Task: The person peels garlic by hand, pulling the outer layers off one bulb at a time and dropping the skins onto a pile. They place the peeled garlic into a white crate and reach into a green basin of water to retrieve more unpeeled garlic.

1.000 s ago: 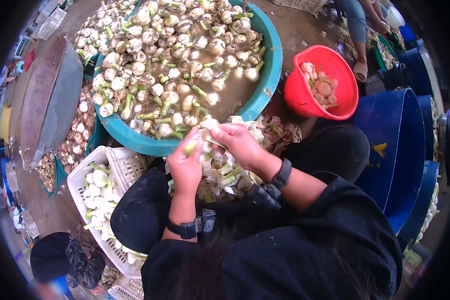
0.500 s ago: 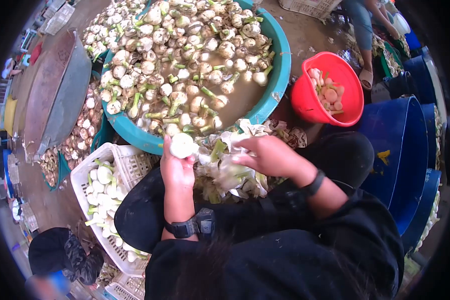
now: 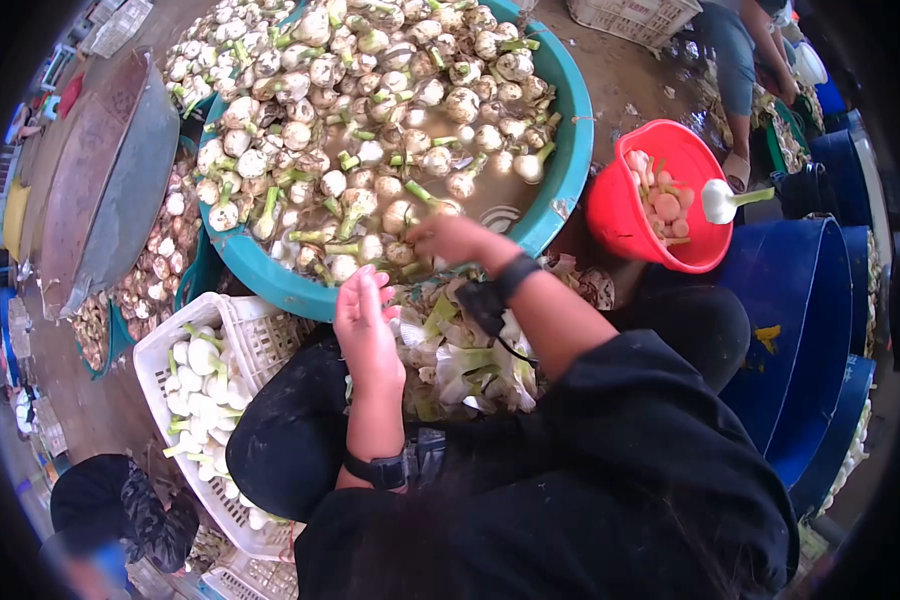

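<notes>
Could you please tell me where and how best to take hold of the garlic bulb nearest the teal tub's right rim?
Probably by its green stem, with the right hand coming from the near side, over open muddy water. The slim stem juts from the round garlic bulb toward the teal tub's rim, while other bulbs crowd its far side.
</notes>
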Available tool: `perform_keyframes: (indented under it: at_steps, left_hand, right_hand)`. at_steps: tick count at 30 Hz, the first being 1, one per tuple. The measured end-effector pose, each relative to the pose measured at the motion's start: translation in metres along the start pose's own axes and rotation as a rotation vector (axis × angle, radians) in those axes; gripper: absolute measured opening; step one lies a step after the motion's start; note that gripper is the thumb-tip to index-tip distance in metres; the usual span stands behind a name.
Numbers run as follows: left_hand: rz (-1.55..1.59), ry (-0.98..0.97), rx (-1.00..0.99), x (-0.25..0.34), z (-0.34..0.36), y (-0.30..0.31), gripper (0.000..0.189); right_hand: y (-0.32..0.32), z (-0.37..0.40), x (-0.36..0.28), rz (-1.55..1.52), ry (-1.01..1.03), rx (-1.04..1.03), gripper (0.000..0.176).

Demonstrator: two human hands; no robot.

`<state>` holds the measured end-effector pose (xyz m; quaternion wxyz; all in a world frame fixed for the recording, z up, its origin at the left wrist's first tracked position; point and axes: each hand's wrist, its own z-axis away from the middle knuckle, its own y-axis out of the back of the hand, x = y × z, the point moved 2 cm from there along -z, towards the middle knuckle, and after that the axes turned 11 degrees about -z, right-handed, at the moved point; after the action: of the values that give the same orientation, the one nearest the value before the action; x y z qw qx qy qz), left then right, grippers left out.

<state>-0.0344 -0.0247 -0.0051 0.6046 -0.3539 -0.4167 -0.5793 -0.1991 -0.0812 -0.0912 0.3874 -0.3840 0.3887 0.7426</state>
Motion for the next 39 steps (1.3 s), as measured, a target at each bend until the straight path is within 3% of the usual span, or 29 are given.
perform_keyframes:
  at_steps: [2,3,5,6,7,9,10,11,12,13,15,16,18,21,23,24,28,32,37,39]
  left_hand:
    - [-0.079,-0.062,0.001,0.002,-0.002,-0.001,0.023]
    - [-0.081,-0.062,0.010,-0.001,-0.004,0.002,0.023]
    - [-0.124,-0.055,0.048,-0.011,-0.009,0.010,0.022]
    - [-0.146,0.002,0.042,-0.016,-0.010,0.013,0.031]
    - [-0.140,0.001,0.050,-0.016,-0.009,0.011,0.031]
    - [-0.139,0.137,0.034,-0.018,-0.007,0.001,0.053]
    - [-0.090,0.182,-0.102,-0.022,-0.006,-0.003,0.063]
    - [0.035,0.257,-0.161,-0.015,0.001,-0.011,0.058]
    - [0.093,0.220,-0.168,-0.010,0.004,-0.012,0.054]
    - [0.150,0.171,-0.178,-0.004,0.006,-0.012,0.051]
    - [0.027,0.102,-0.126,-0.007,-0.002,0.001,0.045]
    - [-0.095,0.041,-0.071,-0.010,-0.003,0.006,0.040]
    - [-0.131,-0.001,-0.091,-0.018,-0.002,0.006,0.034]
    - [-0.191,-0.060,-0.109,-0.010,0.005,0.003,0.025]
    - [-0.228,-0.179,-0.230,-0.007,0.010,0.001,0.023]
    - [-0.227,-0.180,-0.230,-0.007,0.010,0.001,0.023]
    - [-0.066,-0.113,-0.287,-0.004,0.004,0.003,0.020]
    - [-0.140,-0.150,-0.318,0.001,0.008,0.003,0.019]
    - [-0.092,-0.059,-0.311,-0.010,0.003,0.003,0.021]
    - [-0.074,-0.038,-0.321,-0.009,0.003,0.002,0.025]
  right_hand:
    - [-0.037,-0.015,0.010,0.528,-0.230,-0.040,0.032]
    - [-0.040,-0.021,0.015,0.528,-0.224,-0.047,0.032]
    - [-0.038,-0.030,0.011,0.855,-0.166,-0.095,0.033]
    - [-0.033,-0.025,0.012,0.628,-0.093,0.013,0.036]
    - [-0.030,-0.016,0.004,0.635,-0.087,0.008,0.036]
    - [-0.018,0.020,-0.035,-0.161,-0.001,0.435,0.038]
    - [-0.018,0.038,-0.056,-0.405,-0.001,0.444,0.039]
    - [-0.022,0.051,-0.071,-0.652,0.000,0.455,0.039]
    - [-0.037,0.052,-0.073,-0.922,0.250,0.545,0.031]
    - [-0.030,0.075,-0.090,-0.124,0.532,0.638,0.019]
    - [-0.028,0.090,-0.096,0.170,0.539,0.375,0.008]
    - [-0.026,0.097,-0.099,0.172,0.542,0.373,0.008]
    - [-0.028,0.107,-0.102,0.466,0.387,0.164,0.010]
    - [-0.025,0.115,-0.100,0.505,0.417,0.137,0.013]
    - [-0.024,0.115,-0.093,0.395,0.358,0.121,0.014]
    - [-0.025,0.115,-0.089,0.274,0.292,0.108,0.016]
    - [-0.027,0.122,-0.087,-0.054,0.357,0.200,0.014]
    - [-0.031,0.130,-0.103,0.152,0.300,0.207,0.019]
    - [-0.043,0.116,-0.081,0.206,0.322,0.289,0.022]
    - [-0.045,0.106,-0.059,-0.648,-0.144,0.202,0.023]
